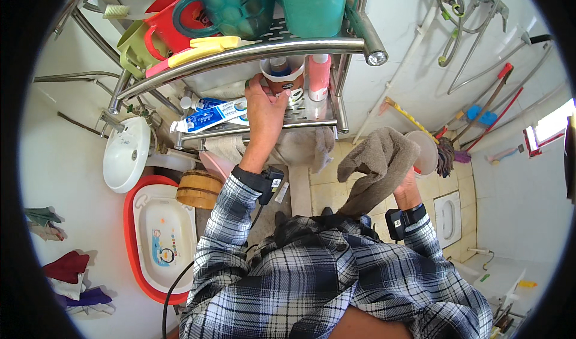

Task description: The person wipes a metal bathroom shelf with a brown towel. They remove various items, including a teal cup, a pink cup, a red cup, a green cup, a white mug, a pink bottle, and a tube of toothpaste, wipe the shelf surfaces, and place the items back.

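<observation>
My left hand [265, 113] reaches onto the lower tier of a metal rack [310, 124]. Its thumb and fingers close around a brown paper-style cup [284, 86] with a pale rim, and a dark-topped container [280, 66] stands inside the cup. Beside that hand lie blue-and-white toothpaste tubes [215, 116]; to the cup's right stands a pink bottle [319, 78]. Out to the right, my right hand [407, 187] grips a grey-brown towel [382, 168], which hangs bunched and partly hides the fingers.
Mugs, including a red one [168, 26], and toothbrushes crowd the upper shelf [279, 46]. Left are a washbasin [128, 154], wooden bucket [199, 189] and baby bathtub [164, 244]. A pale bucket [423, 152], mops [445, 156] and a squat toilet [447, 217] are on the right.
</observation>
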